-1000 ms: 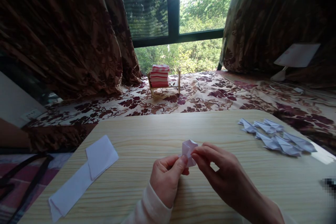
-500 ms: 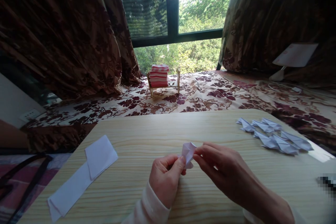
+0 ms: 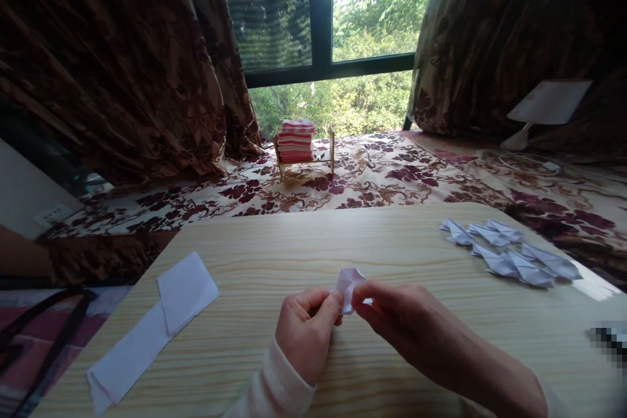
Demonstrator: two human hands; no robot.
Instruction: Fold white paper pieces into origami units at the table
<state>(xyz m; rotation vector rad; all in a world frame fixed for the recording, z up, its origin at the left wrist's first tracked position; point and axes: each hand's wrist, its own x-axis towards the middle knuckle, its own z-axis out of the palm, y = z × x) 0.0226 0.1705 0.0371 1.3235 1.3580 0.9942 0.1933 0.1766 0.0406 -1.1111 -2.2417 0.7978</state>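
A small piece of folded white paper [image 3: 349,281] is held up over the table, between my two hands. My left hand [image 3: 306,333] pinches its lower left side between thumb and fingers. The fingertips of my right hand [image 3: 401,317] are closed on its right edge, covering part of that side. Several finished-looking folded paper shapes [image 3: 512,255] with pointed ends lie grouped at the table's far right. On the left side lie white paper sheets, a squarish one [image 3: 189,290] overlapping a long strip [image 3: 130,356].
The pale wooden table [image 3: 294,241] meets a flower-patterned covered ledge [image 3: 372,176]. On that ledge stand a small rack [image 3: 308,160] with folded pink striped cloths [image 3: 296,142] and a white lamp [image 3: 548,104]. A blurred-out dark object [image 3: 612,339] is at the right edge.
My right hand has moved slightly left and down, its fingertips now bent further over the paper's right side. My left hand keeps its pinch.
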